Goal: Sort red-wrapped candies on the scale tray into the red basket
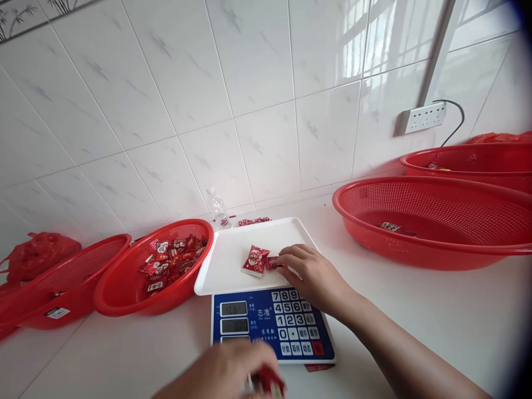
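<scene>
On the white weighing tray [236, 238] of a digital scale [266, 327] lie a red packet [255, 260] with white printing and, touching it, a smaller dark red packet [272, 262]. My right hand [307, 271] reaches in from the right, its fingertips closed on the smaller packet. In front of the scale my left hand [228, 366] is smeared by motion. Its fingers are curled round a red wrapped packet [270, 381], part of which is cut off by the bottom edge. The scale's blue panel has displays on the left and number keys on the right.
A red basket [124, 305] of wrapped packets stands left of the scale, another basket [108, 244] beyond it. Two red baskets stand right, the nearer one [415, 252] holding a few packets. A clear bottle [219, 209] is behind the tray, a power strip [424, 118] on the wall.
</scene>
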The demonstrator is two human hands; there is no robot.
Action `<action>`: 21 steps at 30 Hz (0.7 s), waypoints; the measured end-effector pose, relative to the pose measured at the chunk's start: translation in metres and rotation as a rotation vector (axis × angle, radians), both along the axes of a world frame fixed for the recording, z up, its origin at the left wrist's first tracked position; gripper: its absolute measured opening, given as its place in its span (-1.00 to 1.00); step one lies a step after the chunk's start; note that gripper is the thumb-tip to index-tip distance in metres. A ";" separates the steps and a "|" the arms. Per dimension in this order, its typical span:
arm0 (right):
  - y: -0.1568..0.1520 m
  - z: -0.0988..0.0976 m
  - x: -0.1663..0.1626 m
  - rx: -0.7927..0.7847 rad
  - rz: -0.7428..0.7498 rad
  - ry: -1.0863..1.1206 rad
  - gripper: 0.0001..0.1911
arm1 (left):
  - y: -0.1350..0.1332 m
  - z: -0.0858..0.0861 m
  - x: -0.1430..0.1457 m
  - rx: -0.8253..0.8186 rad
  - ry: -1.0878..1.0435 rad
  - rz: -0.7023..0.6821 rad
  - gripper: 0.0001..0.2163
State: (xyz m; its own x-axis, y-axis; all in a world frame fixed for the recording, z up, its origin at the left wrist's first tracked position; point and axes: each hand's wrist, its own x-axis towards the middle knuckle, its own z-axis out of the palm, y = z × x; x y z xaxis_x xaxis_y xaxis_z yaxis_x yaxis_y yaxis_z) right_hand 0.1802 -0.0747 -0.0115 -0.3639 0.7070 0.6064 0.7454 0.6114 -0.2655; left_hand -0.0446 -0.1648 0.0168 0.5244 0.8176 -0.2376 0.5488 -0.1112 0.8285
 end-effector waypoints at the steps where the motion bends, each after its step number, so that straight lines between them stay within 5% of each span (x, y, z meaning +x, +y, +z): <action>1: 0.000 0.000 0.000 -0.006 0.005 -0.008 -0.84 | 0.013 0.010 0.000 0.079 0.003 0.037 -0.87; 4: 0.000 0.000 -0.001 -0.017 0.000 -0.017 -0.85 | 0.059 0.029 0.005 0.587 0.041 0.175 -0.89; 6: -0.001 0.001 -0.001 -0.012 -0.009 -0.017 -0.85 | 0.088 0.031 0.010 0.747 0.061 0.174 -0.86; 11: 0.000 0.000 -0.001 0.029 -0.002 0.003 -0.83 | 0.129 0.018 0.013 0.738 0.156 0.171 -0.79; 21: -0.002 -0.002 -0.003 0.074 -0.014 -0.030 -0.86 | 0.129 0.008 -0.004 0.731 0.280 0.145 -0.86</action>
